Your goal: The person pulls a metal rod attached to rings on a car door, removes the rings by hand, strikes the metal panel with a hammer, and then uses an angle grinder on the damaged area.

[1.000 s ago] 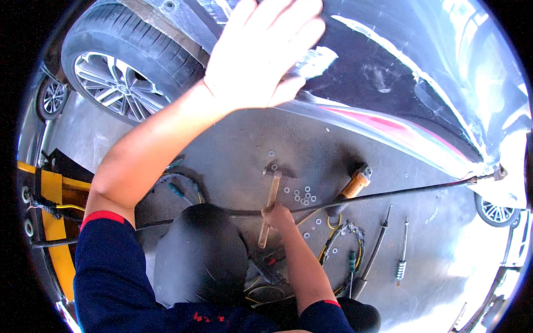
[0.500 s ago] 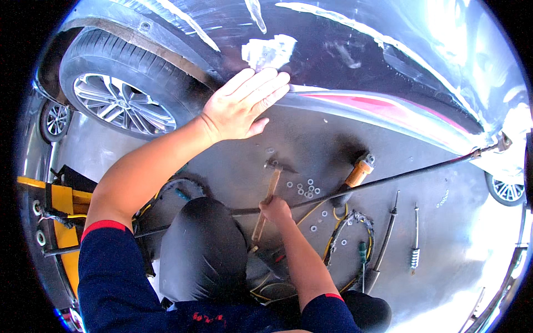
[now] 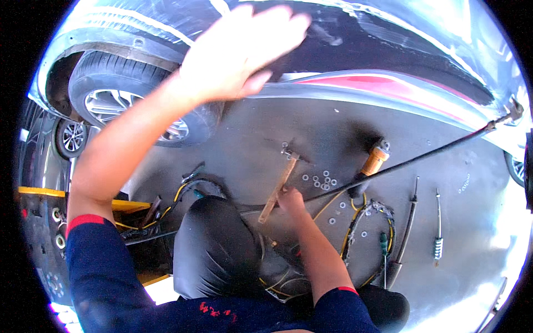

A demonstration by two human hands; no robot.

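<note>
My left hand [image 3: 236, 55] is raised at the side of a car, bright and slightly blurred, with its fingers stretched out and the thumb apart. It covers part of the dark, scuffed body panel [image 3: 361, 50] behind the wheel; whether it touches the metal I cannot tell. Low over the floor, my right hand [image 3: 291, 201] is closed around the wooden handle of a hammer [image 3: 279, 187]. The hammer's dark head points away from me, toward the car.
A long black bar [image 3: 433, 154] runs diagonally past my right hand up to the car. Beyond it lie an orange-and-black power tool [image 3: 375, 161], several washers [image 3: 326, 180], a coiled cable [image 3: 348, 236], a green-handled screwdriver [image 3: 384, 244] and a slide-hammer-like rod with a spring [image 3: 438, 247]. The car's wheel [image 3: 114, 105] is at left.
My left hand has moved up the panel, over the pale patch seen before. My right hand still grips the hammer low over the floor. The whole view has shifted slightly.
</note>
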